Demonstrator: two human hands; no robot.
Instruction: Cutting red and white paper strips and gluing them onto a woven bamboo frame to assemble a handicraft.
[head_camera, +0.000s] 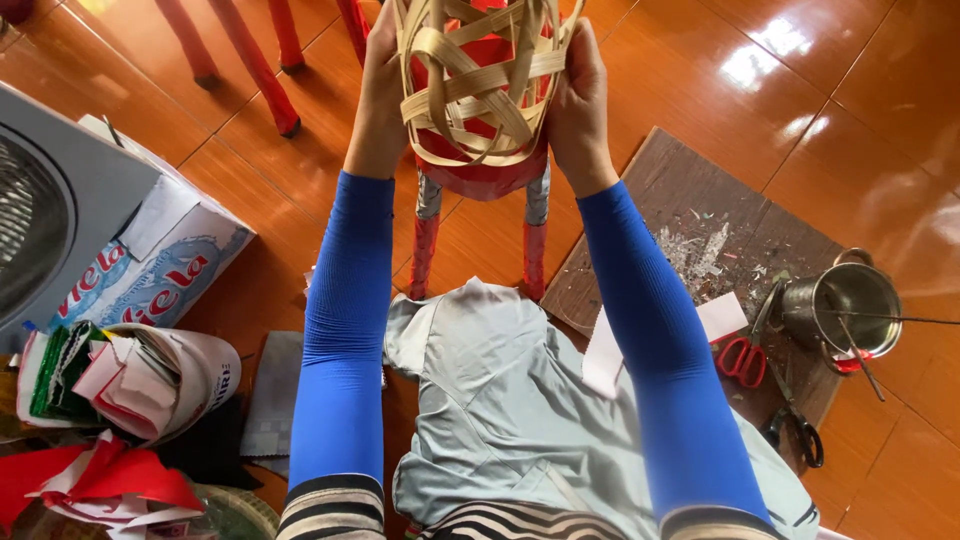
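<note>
A woven frame of pale bamboo strips (478, 85) stands on the seat of a small red stool (482, 175) in front of me. My left hand (378, 90) presses against the frame's left side and my right hand (580, 100) against its right side, so both hold it between them. Both arms wear blue sleeves. A grey cloth (500, 400) lies over my lap below the stool.
A brown board (690, 235) with paper scraps lies at the right, bearing a metal pot (845, 305), red-handled scissors (742, 358) and black scissors (800, 430). At the left sit a cardboard box (150, 260), a bag of coloured paper (130, 380) and red scraps (110, 480). More red stool legs (250, 60) stand behind.
</note>
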